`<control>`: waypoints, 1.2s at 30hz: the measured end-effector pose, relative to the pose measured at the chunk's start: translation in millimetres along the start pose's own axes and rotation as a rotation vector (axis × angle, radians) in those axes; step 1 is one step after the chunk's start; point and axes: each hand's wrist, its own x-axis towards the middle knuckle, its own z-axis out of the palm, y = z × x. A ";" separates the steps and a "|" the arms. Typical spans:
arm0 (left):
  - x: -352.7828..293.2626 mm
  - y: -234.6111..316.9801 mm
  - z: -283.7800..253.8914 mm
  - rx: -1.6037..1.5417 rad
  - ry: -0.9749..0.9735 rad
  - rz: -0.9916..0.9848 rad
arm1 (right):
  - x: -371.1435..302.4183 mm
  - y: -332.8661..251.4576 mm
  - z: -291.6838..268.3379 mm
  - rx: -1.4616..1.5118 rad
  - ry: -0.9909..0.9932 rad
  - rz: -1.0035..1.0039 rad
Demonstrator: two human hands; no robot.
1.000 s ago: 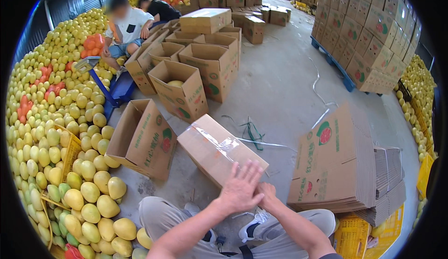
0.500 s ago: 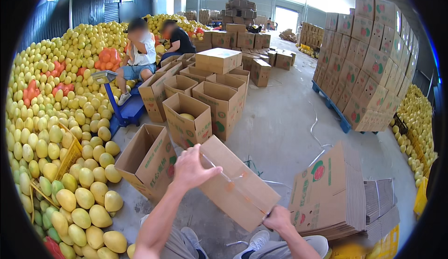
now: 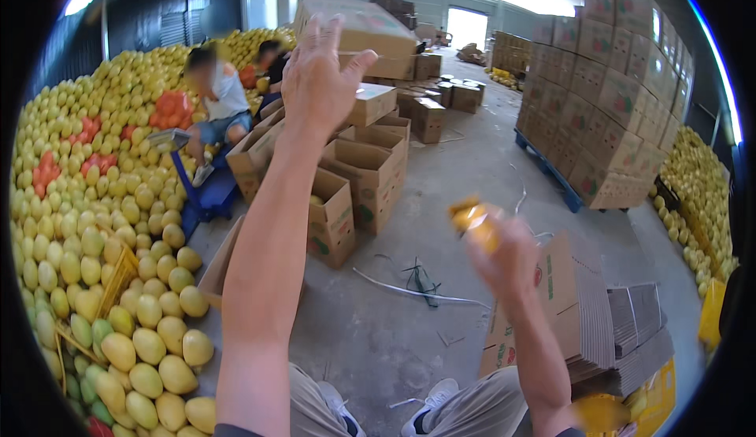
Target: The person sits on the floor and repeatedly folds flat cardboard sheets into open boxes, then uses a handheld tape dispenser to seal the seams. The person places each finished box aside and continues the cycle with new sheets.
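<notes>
My left hand [image 3: 319,83] is raised at the upper middle, fingers stretched and thumb spread. A cardboard box [image 3: 386,35], its side up, is just beyond this hand, above the other boxes; whether the fingers touch it I cannot tell. My right hand [image 3: 510,256], blurred by motion, grips an orange-yellow tape dispenser [image 3: 474,220] over the floor. Open cartons [image 3: 331,220] stand in a cluster to the left of centre, partly hidden by my left forearm. A closed carton [image 3: 372,105] rests on top of them.
Yellow pomelo-like fruit [image 3: 150,311] is heaped along the left. Flattened cartons [image 3: 579,303] are stacked at lower right, beside a yellow crate [image 3: 657,398]. A tall pallet of boxes [image 3: 606,98] stands right. Strapping [image 3: 425,291] lies on the floor. Two people sit near a blue scale [image 3: 209,205].
The box has gone from between my hands up and away toward the carton cluster. My left hand has risen and opened; my right hand has lifted, showing the tape dispenser.
</notes>
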 end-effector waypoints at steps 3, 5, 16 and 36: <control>-50.1 39.6 20.7 -0.111 -0.024 0.143 | -64.3 3.8 -1.3 0.205 -0.363 0.091; -98.7 45.6 37.5 -0.171 -0.173 0.138 | -96.4 12.6 14.8 0.286 -0.585 0.150; -323.4 167.2 138.8 -0.347 -1.061 0.003 | -195.9 7.8 95.8 -0.026 -1.495 -0.135; -414.5 362.5 216.2 -0.829 -1.010 0.545 | -314.3 19.3 123.8 0.578 -1.303 -0.181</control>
